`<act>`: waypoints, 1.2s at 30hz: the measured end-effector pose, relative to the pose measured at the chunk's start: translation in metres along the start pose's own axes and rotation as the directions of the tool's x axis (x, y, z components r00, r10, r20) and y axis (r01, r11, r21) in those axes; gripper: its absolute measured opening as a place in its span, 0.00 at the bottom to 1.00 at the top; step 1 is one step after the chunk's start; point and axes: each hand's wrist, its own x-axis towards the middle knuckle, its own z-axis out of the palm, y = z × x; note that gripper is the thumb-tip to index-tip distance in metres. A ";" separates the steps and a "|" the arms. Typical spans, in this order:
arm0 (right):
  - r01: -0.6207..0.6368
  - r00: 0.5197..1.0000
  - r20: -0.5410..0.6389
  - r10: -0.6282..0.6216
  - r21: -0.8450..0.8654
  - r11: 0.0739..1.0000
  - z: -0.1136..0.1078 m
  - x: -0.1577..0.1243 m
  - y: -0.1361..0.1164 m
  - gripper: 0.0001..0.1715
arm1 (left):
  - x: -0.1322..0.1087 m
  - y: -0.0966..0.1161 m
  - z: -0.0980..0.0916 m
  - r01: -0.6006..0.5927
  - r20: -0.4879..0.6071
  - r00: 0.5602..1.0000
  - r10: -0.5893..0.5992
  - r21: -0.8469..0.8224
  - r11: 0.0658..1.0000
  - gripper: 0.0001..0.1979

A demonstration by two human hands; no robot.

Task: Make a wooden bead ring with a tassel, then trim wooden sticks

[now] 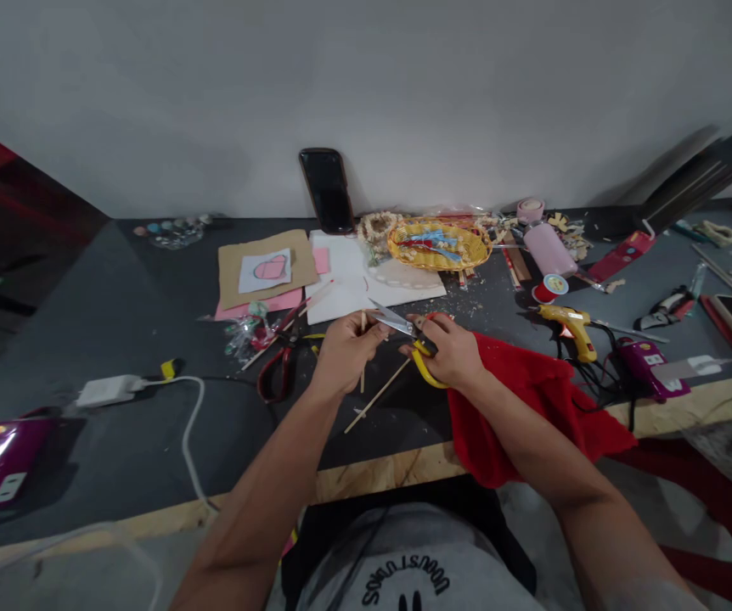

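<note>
My left hand [348,350] is closed on a thin wooden stick [363,378], which pokes out above and below the fingers. In my right hand [450,350] are scissors [428,367] with yellow handles, their blades parted and reaching left toward the fingertips of my left hand. Whether the blades touch the stick I cannot tell. Another wooden stick [375,397] lies slantwise on the dark tabletop just below the hands. Under my right forearm a red cloth [512,399] is spread and hangs over the front edge.
White paper [340,293] and a yellow wicker basket [397,250] lie behind the hands. Red-handled pliers [275,378] rest to the left. At right are a yellow glue gun [568,327], a red thread spool [550,288] and a purple power strip [652,369]. A phone [328,191] leans on the wall.
</note>
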 end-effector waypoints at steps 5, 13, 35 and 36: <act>0.025 1.000 -0.016 -0.025 -0.041 0.999 -0.002 0.001 -0.001 0.33 | -0.001 0.005 0.003 0.054 -0.059 0.997 -0.052 0.040 0.998 0.09; -0.025 0.999 0.033 0.024 0.016 1.000 0.001 0.001 0.004 0.28 | 0.000 0.008 -0.003 -0.056 -0.005 0.998 0.059 0.263 0.963 0.10; -0.126 0.988 -0.067 0.138 0.157 0.979 0.003 0.005 0.018 0.30 | 0.031 -0.027 -0.018 -0.048 0.078 0.995 -0.060 0.917 0.397 0.08; -0.126 0.988 -0.065 0.137 0.159 0.979 0.003 0.005 0.018 0.30 | 0.031 -0.027 -0.018 -0.048 0.081 0.995 -0.064 0.913 0.406 0.08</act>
